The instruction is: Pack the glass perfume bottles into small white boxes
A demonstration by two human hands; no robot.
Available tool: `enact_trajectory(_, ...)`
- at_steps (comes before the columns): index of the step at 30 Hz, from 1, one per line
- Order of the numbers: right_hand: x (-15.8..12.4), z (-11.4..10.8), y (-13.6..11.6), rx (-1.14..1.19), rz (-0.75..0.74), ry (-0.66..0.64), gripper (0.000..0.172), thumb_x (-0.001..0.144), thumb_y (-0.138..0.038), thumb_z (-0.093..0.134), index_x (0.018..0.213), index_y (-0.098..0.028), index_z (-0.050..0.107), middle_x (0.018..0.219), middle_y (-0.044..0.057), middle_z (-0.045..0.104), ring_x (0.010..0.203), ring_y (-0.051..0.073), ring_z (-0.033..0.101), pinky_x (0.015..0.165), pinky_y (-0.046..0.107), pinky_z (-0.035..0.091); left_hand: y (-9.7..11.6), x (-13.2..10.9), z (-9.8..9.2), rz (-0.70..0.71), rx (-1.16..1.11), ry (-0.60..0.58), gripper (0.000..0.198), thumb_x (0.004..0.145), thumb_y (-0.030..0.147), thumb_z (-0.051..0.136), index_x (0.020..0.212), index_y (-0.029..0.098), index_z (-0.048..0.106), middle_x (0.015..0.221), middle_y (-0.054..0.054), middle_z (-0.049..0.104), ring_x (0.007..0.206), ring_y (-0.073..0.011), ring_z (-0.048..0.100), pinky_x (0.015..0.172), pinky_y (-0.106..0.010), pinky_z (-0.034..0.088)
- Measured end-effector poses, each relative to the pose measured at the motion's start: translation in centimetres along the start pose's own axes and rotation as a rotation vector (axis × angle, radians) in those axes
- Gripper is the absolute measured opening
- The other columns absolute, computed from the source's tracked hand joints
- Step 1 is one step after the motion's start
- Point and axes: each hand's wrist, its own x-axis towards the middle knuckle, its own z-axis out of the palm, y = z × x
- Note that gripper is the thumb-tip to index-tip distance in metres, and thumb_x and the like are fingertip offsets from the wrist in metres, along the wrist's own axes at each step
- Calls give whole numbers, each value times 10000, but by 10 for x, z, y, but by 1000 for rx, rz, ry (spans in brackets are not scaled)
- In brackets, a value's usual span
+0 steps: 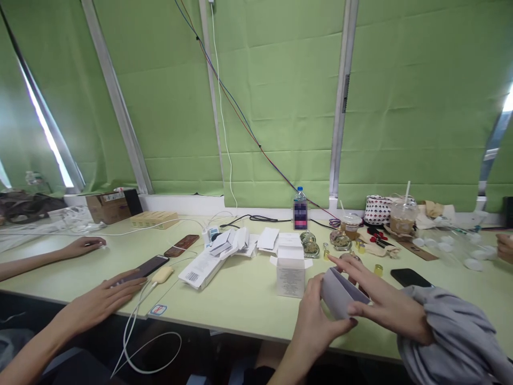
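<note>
While looking down from the head view, clamping an angular grey cardboard piece [336,299] between left hand [313,315] and right hand [382,303], holding it over a pale green tabletop [240,313], just right of an upright white cardboard box [290,278]; perhaps touching the hidden surface underneath.

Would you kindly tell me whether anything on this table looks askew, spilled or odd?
The white cartons look untidy, heaped at mixed angles left of the open white box near the left hand. Oddly, coarse pixel blocks cover the bottle, unlike its surroundings. I see no spill.
</note>
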Motion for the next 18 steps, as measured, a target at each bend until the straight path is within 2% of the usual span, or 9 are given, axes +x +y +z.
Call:
enact_trajectory(3, 4, 3, -9, -93, -11, 44, 570, 936, -528, 350, 1387, -188, 428, 1237, 142, 535, 1187, 271, 478, 1001, 417, 400, -9, 1, 0, 23, 3, -17, 719, 578, 181, 796, 1226, 257, 494, 1240, -77, 531, 1110, -272, 536, 886, -377, 489)
enact_trajectory(5, 7, 3, -8, -115, -30, 71, 482, 966, -439, 308, 1348, -190, 464, 1171, 130, 567, 1128, 248, 519, 968, 400, 429, -14, 2, 0, -4, -56, -22, 715, 582, 172, 794, 1222, 245, 482, 1248, -90, 525, 1107, -272, 546, 857, -358, 506)
enact_trajectory(12, 9, 7, 5, -177, -38, 175, 400, 951, -335, 314, 1273, -171, 485, 1270, 139, 546, 1195, 235, 499, 996, 393, 423, -19, 4, 0, -56, -142, -12, 811, 514, 174, 842, 1238, 227, 481, 1310, -114, 462, 1133, -290, 519, 843, -348, 513)
enact_trajectory(18, 12, 13, 5, -256, 13, 235, 406, 924, -277, 286, 1253, -169, 497, 1239, 129, 610, 1138, 236, 574, 931, 394, 475, -21, 4, 3, -62, -94, 51, 788, 513, 190, 829, 1229, 236, 504, 1287, -96, 478, 1092, -279, 535, 755, -301, 527)
